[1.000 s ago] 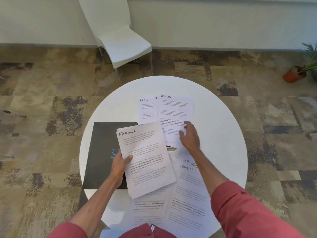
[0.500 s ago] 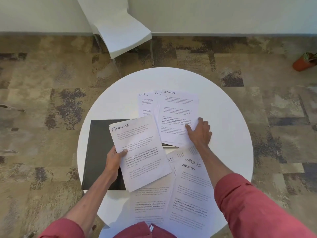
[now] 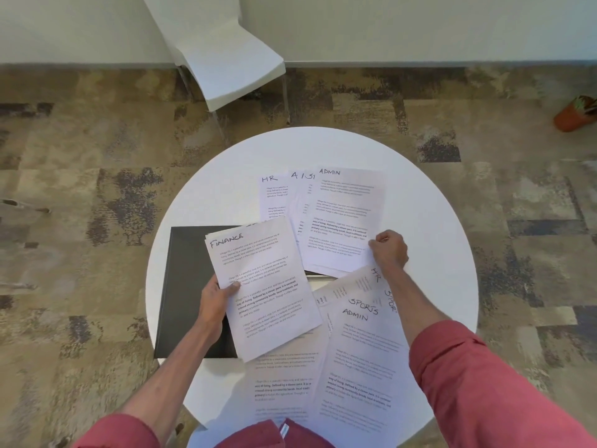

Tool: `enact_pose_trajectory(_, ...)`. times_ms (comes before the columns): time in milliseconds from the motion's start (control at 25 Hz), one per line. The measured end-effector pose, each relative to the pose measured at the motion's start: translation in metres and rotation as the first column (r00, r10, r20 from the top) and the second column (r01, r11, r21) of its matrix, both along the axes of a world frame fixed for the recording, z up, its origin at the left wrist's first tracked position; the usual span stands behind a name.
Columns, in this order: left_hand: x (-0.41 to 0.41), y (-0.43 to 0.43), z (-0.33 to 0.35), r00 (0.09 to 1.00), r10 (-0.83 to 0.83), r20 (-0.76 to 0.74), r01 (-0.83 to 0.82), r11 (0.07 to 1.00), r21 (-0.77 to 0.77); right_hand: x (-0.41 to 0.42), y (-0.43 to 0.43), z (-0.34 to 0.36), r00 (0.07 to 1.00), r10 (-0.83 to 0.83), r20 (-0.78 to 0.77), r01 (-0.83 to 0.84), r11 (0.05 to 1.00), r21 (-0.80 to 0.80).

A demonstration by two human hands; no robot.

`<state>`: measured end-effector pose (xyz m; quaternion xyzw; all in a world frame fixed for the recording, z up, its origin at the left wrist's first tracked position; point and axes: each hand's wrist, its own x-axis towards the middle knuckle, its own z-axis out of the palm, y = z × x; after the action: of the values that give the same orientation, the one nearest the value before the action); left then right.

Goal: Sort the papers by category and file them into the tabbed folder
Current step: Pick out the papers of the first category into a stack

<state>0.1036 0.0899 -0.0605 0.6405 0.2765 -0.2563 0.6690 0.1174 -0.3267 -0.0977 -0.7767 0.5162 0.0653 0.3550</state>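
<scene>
centrally, the finance stack [image 3: 263,292], several white printed sheets with "finance" handwritten at the top, is held tilted with its top leaning left. it sits over the right edge of a closed black folder [image 3: 187,286]. the left hand [image 3: 214,300] grips the stack at its left edge, thumb pressed on the top page and the other fingers hidden beneath.

farther away lies a fanned group of sheets. on top is the admin sheet [image 3: 342,221], with the hr sheet [image 3: 273,195] showing at its left and another sheet partly covered between them. the right hand [image 3: 389,250] is at the admin sheet's near right corner, fingers curled and pinching that corner.

nearest the person, a loose pile [image 3: 358,360] of pages spreads to the near edge of the surface, with "sports", "admin" and "hr" readable on overlapping pages. the finance stack overlaps the pile's left part.

all of this is on a round white surface [image 3: 436,253]. both forearms are bare below red sleeves. beyond the surface, a white chair [image 3: 226,50] stands by a pale wall on mottled brown carpet, and a terracotta plant pot [image 3: 571,119] sits at the far right.
</scene>
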Motion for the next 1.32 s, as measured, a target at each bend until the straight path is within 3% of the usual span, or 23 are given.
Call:
enact_pose_trajectory(200, -0.004, -0.002, 0.002, 1.000, 0.011, -0.013, -0.012, 0.999, -0.036, -0.033, -0.031, 0.006, 1.000, 0.014, 0.015, -0.016, 0.994, 0.104)
enact_pose_trajectory(320, -0.005, -0.005, 0.001, 1.000, 0.005, -0.018, -0.006, 0.999, -0.042, -0.056, -0.044, 0.013, 0.988, 0.153, -0.017, -0.148, 0.975, 0.167)
enact_pose_trajectory(520, -0.004, -0.009, -0.004, 1.000, -0.001, -0.029, 0.000, 1.000, -0.030, -0.072, -0.055, 0.027, 0.935, 0.313, -0.163, -0.294, 0.946, 0.134)
enact_pose_trajectory(600, -0.003, -0.010, -0.004, 0.999, 0.002, -0.032, -0.003, 1.000, -0.028, -0.071, -0.052, 0.031, 0.937, 0.261, -0.234, -0.254, 0.965, 0.061)
enact_pose_trajectory(680, -0.002, -0.010, -0.004, 0.999, 0.005, -0.033, -0.006, 1.000, -0.024, -0.064, -0.048, 0.032, 0.973, 0.151, -0.175, -0.173, 0.977, -0.123)
enact_pose_trajectory(720, -0.001, -0.010, -0.004, 0.999, 0.006, -0.033, -0.006, 1.000, -0.020, -0.058, -0.046, 0.029, 0.982, 0.154, -0.112, -0.177, 0.956, -0.236)
enact_pose_trajectory(800, 0.003, -0.010, -0.005, 1.000, 0.005, -0.030, -0.006, 1.000, -0.018, -0.040, -0.040, 0.021, 0.940, 0.335, -0.064, -0.333, 0.861, -0.385)
enact_pose_trajectory(920, 0.007, -0.011, -0.005, 1.000, 0.009, -0.020, -0.009, 1.000, -0.026, -0.010, -0.025, 0.011, 0.747, 0.647, -0.153, -0.661, 0.698, -0.277)
enact_pose_trajectory(1000, 0.010, -0.013, -0.003, 1.000, 0.004, -0.017, -0.005, 1.000, -0.028, -0.003, -0.008, 0.004, 0.641, 0.736, -0.219, -0.768, 0.622, -0.155)
enact_pose_trajectory(1080, 0.013, -0.014, -0.004, 1.000, 0.007, -0.017, -0.007, 0.999, -0.032, -0.012, 0.004, -0.004, 0.623, 0.743, -0.246, -0.782, 0.601, -0.167)
enact_pose_trajectory(1240, 0.014, -0.011, -0.005, 1.000, 0.022, -0.014, -0.022, 0.999, -0.043, -0.039, 0.009, -0.002, 0.664, 0.740, -0.107, -0.697, 0.561, -0.446)
enact_pose_trajectory(1320, 0.013, -0.009, -0.004, 0.999, 0.029, -0.016, -0.030, 0.999, -0.044, -0.033, 0.006, 0.003, 0.694, 0.717, -0.064, -0.640, 0.573, -0.512)
